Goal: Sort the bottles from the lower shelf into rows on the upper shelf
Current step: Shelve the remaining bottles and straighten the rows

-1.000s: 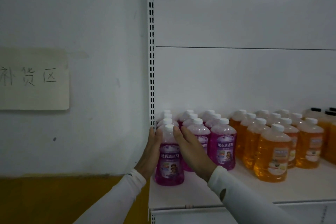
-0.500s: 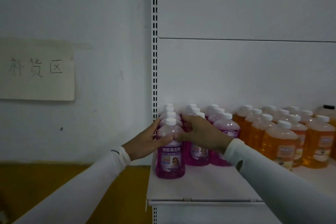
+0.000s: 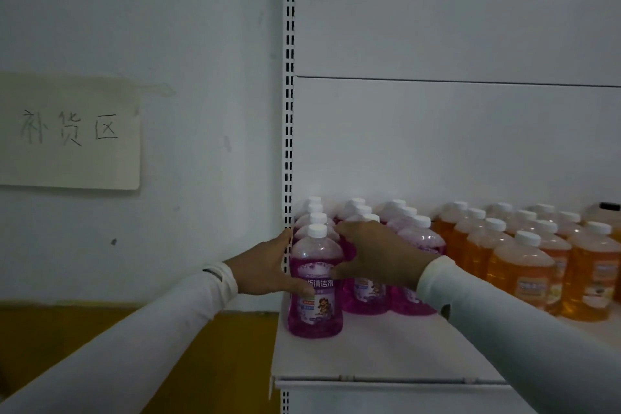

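1. At the left end of the white metal upper shelf [image 3: 386, 356], hard against the slotted white upright post [image 3: 289, 111], a clear plastic bottle of purple liquid with a white screw cap [image 3: 316, 282] stands upright as the front bottle of the leftmost row.
2. The front purple bottle is held from both sides. The left hand [image 3: 265, 265] is wrapped about its left flank, the thumb lying across the label and the fingers reaching behind between bottle and post. The right hand [image 3: 379, 259] is curled over its right shoulder; it also covers the front bottle of the neighbouring purple row [image 3: 366, 292], so it cannot be told which of the two is truly gripped by the fingers.
3. Behind and to the right, three rows of matching purple bottles are seen, and beyond them rows of clear bottles of orange liquid with white caps [image 3: 524, 272]. The lower shelf is not in view.
4. The step in hand is judged to be the final seating of this bottle: it is on the shelf and is being squared into line with the caps behind it.
5. For the next move, a release of both hands is called for, without the bottle being tipped forward, since it stands ahead of the adjoining rows.
6. A return to the lower shelf for a further bottle is then likely required; how many remain there cannot be told.
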`<state>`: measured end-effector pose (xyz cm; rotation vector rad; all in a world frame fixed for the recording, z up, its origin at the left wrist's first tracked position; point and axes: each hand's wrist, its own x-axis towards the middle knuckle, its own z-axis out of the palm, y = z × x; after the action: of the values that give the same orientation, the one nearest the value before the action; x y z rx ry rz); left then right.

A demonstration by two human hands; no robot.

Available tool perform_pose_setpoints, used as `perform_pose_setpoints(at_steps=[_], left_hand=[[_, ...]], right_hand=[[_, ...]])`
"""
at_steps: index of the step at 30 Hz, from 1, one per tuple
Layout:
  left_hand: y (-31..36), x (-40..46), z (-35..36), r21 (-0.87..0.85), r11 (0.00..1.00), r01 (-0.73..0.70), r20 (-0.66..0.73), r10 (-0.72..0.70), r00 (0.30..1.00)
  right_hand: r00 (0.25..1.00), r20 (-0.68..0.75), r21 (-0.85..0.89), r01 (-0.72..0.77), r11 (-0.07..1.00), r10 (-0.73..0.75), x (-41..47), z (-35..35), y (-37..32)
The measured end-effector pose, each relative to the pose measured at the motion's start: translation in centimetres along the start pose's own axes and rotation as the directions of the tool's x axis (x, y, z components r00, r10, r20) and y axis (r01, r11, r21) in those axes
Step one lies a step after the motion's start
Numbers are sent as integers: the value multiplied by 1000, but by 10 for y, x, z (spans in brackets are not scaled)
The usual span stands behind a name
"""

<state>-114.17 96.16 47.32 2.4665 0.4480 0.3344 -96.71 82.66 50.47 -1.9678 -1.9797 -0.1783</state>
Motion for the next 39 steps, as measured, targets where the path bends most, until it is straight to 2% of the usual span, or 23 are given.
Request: perform_pose_setpoints(at_steps=[3, 6, 10, 15, 17, 19, 21, 23, 26, 28, 30, 32, 39], left_hand=[[5, 5, -9, 127, 990, 62, 30, -66, 997], [10, 11, -13, 188, 979, 82, 56, -94, 994], [9, 13, -14, 169, 982, 83, 57, -94, 994], [7, 12, -16, 90, 991, 96, 74, -103, 992], [7, 12, -23, 9, 995, 95, 96, -95, 991], [8, 15, -33, 22, 993, 117, 110, -119, 987], [7, 18, -42, 93, 981, 173, 147, -185, 972], [2, 23, -51, 103, 972, 212, 257, -232, 938], [-2, 29, -60, 168, 946, 278, 366, -322, 873], [-10, 38, -61, 225, 927, 299, 289, -357, 889], [-20, 52, -57, 255, 934, 250, 117, -287, 951], [-29, 64, -50, 335, 920, 203, -49, -198, 979], [-31, 75, -36, 210, 974, 82, -32, -77, 997]], right_hand=[[998, 1, -189, 63, 980, -64, 7, -11, 7], [992, 114, -380, 97, 920, -58, 20, -21, 14], [971, 239, -253, 34, 967, 29, 29, -18, 15], [966, 257, -188, 32, 982, 18, 31, -18, 17], [964, 265, -67, 23, 997, -5, 33, -28, 22], [963, 268, 14, -12, 1000, 7, 38, -39, 29], [956, 292, 21, -44, 999, 36, 45, -48, 36], [951, 305, -5, -55, 998, 54, 54, -50, 41], [947, 316, -161, -13, 987, 64, 69, -42, 47], [946, 319, -211, 3, 977, 66, 77, -32, 47], [946, 317, -265, 17, 964, 70, 86, -23, 47], [946, 315, -297, 19, 955, 79, 93, -16, 48], [951, 304, -287, 34, 957, 57, 104, -9, 53]])
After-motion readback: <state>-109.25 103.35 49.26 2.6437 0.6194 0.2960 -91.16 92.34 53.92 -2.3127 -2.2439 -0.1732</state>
